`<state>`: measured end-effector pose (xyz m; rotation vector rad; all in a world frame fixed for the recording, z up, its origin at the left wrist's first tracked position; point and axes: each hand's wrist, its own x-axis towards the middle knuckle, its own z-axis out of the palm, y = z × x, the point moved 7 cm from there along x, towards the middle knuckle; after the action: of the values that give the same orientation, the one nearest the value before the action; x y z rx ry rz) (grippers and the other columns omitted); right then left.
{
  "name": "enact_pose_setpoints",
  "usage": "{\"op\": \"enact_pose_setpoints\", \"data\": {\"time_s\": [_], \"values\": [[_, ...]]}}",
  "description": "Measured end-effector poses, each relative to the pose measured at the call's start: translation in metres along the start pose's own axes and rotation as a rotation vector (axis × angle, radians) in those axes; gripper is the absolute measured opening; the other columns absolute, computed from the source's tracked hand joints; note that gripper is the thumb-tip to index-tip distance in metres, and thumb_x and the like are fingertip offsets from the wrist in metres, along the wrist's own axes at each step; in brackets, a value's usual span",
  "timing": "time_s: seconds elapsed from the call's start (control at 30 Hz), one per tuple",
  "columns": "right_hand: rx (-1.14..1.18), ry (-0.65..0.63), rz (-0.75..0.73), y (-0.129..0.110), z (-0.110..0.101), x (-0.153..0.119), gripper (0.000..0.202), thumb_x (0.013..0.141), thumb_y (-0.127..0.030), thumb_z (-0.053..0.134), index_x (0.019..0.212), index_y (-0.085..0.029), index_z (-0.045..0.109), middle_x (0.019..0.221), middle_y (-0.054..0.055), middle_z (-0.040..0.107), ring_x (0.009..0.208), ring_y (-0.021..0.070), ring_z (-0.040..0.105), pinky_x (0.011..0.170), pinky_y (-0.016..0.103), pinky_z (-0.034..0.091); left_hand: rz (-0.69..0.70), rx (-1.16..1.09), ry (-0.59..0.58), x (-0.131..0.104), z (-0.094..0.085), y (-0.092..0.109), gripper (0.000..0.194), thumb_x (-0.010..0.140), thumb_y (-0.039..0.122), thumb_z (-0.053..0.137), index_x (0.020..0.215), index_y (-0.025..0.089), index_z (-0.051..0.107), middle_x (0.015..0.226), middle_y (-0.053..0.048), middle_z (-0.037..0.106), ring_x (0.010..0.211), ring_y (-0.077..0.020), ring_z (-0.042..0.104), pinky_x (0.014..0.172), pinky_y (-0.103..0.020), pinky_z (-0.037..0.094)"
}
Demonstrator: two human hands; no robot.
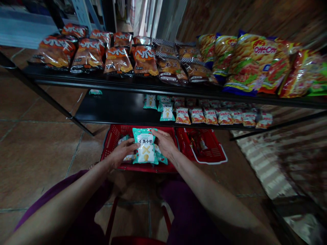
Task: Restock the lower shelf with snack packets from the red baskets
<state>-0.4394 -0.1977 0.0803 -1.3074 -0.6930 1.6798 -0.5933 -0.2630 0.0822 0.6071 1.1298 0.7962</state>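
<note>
Between my two hands is a teal and white snack bag [145, 149], its printed front facing up toward me. My left hand [125, 151] grips its left side, thumb laid over the front. On the upper right edge, my right hand [165, 143] pinches the bag near its top corner. Below it sits a red shopping basket [108, 141] with more teal bags inside, partly hidden by my hands and the held bag.
A black rack's lower shelf [114, 107] bears teal bags [167, 112] and a row of red and white bags [197, 115]. Orange chip bags [88, 54], brown bags [171, 68] and larger noodle-type bags [251, 64] fill the upper shelf. Another red basket [216, 146] stands at right.
</note>
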Motion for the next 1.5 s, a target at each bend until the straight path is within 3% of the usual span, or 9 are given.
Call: {"op": "enact_pose_setpoints", "data": {"time_s": [0.2,0.37,0.5,0.67,0.83,0.97,1.13,1.3,1.5], "values": [[0.018,0.032,-0.004,-0.002,-0.001,0.001,0.03,0.048,-0.037,0.086,0.066,-0.018,0.069,0.062,-0.002,0.069,0.06,0.0123,0.061,0.063,0.026,0.046,0.011,0.043,0.045,-0.002,-0.001,-0.001,0.052,0.064,0.047,0.077,0.105,0.018,0.064,0.11,-0.008,0.068,0.096,-0.0224,0.065,0.081,-0.032,0.05],[0.037,0.065,0.001,-0.003,-0.003,0.002,0.029,0.048,-0.034,0.085,0.066,-0.017,0.069,0.062,-0.001,0.07,0.061,0.0137,0.062,0.063,0.027,0.046,-0.059,0.04,0.02,-0.002,0.004,-0.012,0.068,0.066,0.048,0.077,0.124,0.019,0.056,0.121,-0.011,0.064,0.105,-0.0273,0.062,0.089,-0.038,0.047],[0.019,0.054,-0.01,-0.005,-0.002,0.001,0.026,0.05,-0.033,0.084,0.065,-0.017,0.069,0.061,-0.001,0.069,0.06,0.0127,0.061,0.063,0.026,0.046,-0.072,0.026,0.03,-0.002,0.005,-0.013,0.073,0.063,0.046,0.079,0.126,0.017,0.056,0.122,-0.014,0.064,0.105,-0.0296,0.062,0.09,-0.041,0.047],[0.008,0.038,-0.001,-0.005,-0.002,0.002,0.022,0.056,-0.032,0.082,0.067,-0.017,0.069,0.061,-0.001,0.069,0.061,0.0127,0.061,0.063,0.025,0.046,-0.103,-0.002,0.154,-0.001,-0.005,-0.016,0.074,0.06,0.042,0.082,0.125,0.018,0.057,0.117,-0.013,0.067,0.098,-0.027,0.065,0.085,-0.037,0.048],[-0.02,0.063,0.067,0.001,-0.007,0.006,0.018,0.063,-0.03,0.079,0.069,-0.018,0.067,0.063,-0.002,0.068,0.059,0.0117,0.059,0.062,0.025,0.047,-0.085,-0.033,0.126,0.003,-0.002,-0.019,0.061,0.062,0.043,0.08,0.115,0.018,0.062,0.102,-0.01,0.071,0.082,-0.0223,0.068,0.074,-0.032,0.05],[-0.059,0.017,0.158,0.008,-0.004,0.006,0.022,0.072,-0.04,0.073,0.081,-0.021,0.066,0.071,-0.001,0.069,0.062,0.0125,0.061,0.059,0.024,0.048,-0.059,-0.1,0.108,0.002,0.006,-0.01,0.043,0.066,0.034,0.078,0.102,0.015,0.065,0.09,-0.009,0.072,0.07,-0.0179,0.067,0.064,-0.028,0.051],[-0.112,-0.074,0.275,0.016,0.004,-0.009,0.033,0.081,-0.048,0.064,0.098,-0.02,0.063,0.082,0.003,0.069,0.067,0.0142,0.064,0.06,0.028,0.054,-0.037,-0.24,0.265,0.004,-0.009,-0.002,0.016,0.08,0.025,0.066,0.091,0.015,0.062,0.075,-0.003,0.068,0.054,-0.0092,0.059,0.053,-0.02,0.047],[-0.077,-0.165,0.333,0.029,0.013,-0.03,0.026,0.075,-0.034,0.074,0.088,-0.017,0.059,0.074,0.003,0.069,0.071,0.0166,0.069,0.073,0.033,0.058,-0.07,-0.354,0.295,0.012,-0.025,-0.012,0.016,0.086,0.026,0.059,0.097,0.014,0.061,0.08,-0.005,0.069,0.058,-0.0119,0.062,0.054,-0.023,0.05],[0.051,-0.151,0.387,0.045,0.022,-0.044,0.021,0.07,-0.019,0.078,0.073,-0.016,0.058,0.069,0.005,0.072,0.071,0.0167,0.071,0.072,0.029,0.058,-0.083,-0.423,0.315,0.012,-0.024,-0.013,0.014,0.088,0.022,0.055,0.096,0.012,0.061,0.08,-0.006,0.07,0.059,-0.0133,0.063,0.056,-0.025,0.053]]}}
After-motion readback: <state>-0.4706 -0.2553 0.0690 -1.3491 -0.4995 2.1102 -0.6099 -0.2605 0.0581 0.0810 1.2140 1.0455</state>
